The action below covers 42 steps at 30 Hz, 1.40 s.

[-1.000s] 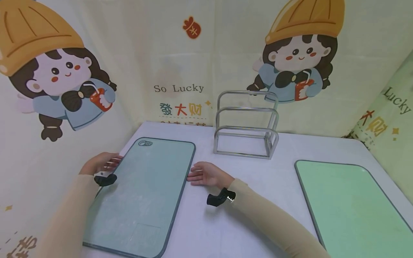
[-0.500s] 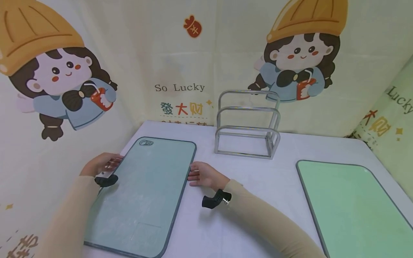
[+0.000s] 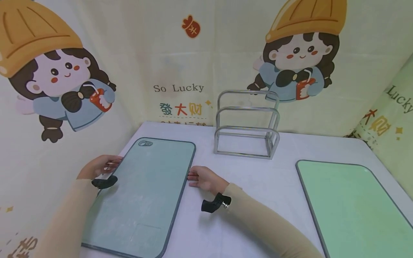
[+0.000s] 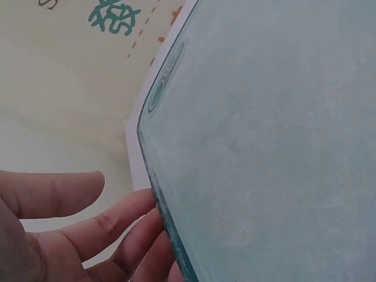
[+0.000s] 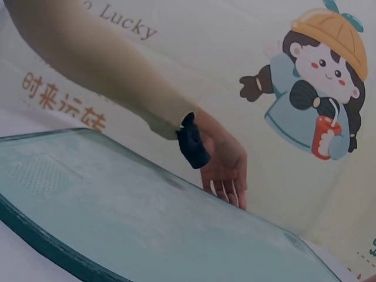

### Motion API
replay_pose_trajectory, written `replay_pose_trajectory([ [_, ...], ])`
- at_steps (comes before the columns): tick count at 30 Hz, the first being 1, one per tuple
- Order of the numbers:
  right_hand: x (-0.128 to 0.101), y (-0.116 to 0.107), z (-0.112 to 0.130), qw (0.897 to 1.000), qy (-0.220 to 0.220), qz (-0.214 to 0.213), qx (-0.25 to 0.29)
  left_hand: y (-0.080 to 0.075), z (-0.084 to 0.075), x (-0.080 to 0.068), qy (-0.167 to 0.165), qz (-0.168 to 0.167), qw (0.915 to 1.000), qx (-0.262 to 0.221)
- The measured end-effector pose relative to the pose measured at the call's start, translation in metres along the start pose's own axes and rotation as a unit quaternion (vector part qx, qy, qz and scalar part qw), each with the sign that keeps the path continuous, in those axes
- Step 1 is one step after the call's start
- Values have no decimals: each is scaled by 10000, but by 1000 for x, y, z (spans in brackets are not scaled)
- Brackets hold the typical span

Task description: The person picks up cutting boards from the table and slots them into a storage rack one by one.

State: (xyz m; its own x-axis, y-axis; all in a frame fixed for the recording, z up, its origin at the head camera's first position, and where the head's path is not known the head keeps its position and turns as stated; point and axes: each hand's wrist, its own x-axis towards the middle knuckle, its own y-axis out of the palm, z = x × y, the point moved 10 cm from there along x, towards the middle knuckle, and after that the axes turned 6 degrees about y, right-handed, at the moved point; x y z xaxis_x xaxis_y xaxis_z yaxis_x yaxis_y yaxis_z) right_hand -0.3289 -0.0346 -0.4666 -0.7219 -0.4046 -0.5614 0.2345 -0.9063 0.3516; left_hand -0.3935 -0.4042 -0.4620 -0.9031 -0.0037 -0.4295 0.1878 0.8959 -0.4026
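While the blue board (image 3: 142, 193) lies flat on the left part of the white bench (image 3: 245, 193), one hand is at each of its long edges. The left hand (image 3: 98, 165) is at the left edge, and its fingers (image 4: 126, 220) are nearly straight and touch the rim from the side; they do not curl around it. The right hand (image 3: 204, 177) rests on the bench at the right edge, with its fingers (image 3: 193, 176) straight and their tips against the rim. Both arms wear beige sleeves, and each wrist carries a small black camera. Behind the board, near the wall, a metal rack (image 3: 246, 123) stands upright, apart from both hands. A green board (image 3: 351, 208) lies flat on the right part of the bench, well apart from the blue board. A cartoon curtain (image 3: 180, 64) hangs behind the bench.
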Motion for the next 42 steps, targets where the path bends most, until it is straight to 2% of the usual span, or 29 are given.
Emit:
replay_pose_trajectory([
  [6,-3,2,-1,9997,-62,-112,185,2,-1,-7,4,97,9997,-213],
  [9,-5,6,-2,9996,-78,-38,264,2,-3,-10,104,177,9994,-284],
  [12,-7,11,-4,9991,-30,105,419,3,-5,-14,133,235,9981,-562],
  [16,-8,17,-7,9972,112,378,633,5,-4,-17,-3,339,9956,-879],
  [21,-7,18,-8,9955,127,464,812,9,-5,-19,-342,448,9950,-826],
  [24,-7,17,-7,9949,76,498,874,11,-7,-19,-396,507,9942,-857],
  [33,-5,14,-3,9959,-46,469,776,17,-16,-19,-20,681,9902,-1220],
  [37,-5,11,3,9961,-182,458,737,19,-21,-17,330,893,9916,-873],
  [40,-5,7,8,9963,-319,403,691,16,-25,-14,568,824,9941,-419],
  [42,-5,4,12,9967,-392,316,637,13,-26,-13,623,660,9958,-130],
])
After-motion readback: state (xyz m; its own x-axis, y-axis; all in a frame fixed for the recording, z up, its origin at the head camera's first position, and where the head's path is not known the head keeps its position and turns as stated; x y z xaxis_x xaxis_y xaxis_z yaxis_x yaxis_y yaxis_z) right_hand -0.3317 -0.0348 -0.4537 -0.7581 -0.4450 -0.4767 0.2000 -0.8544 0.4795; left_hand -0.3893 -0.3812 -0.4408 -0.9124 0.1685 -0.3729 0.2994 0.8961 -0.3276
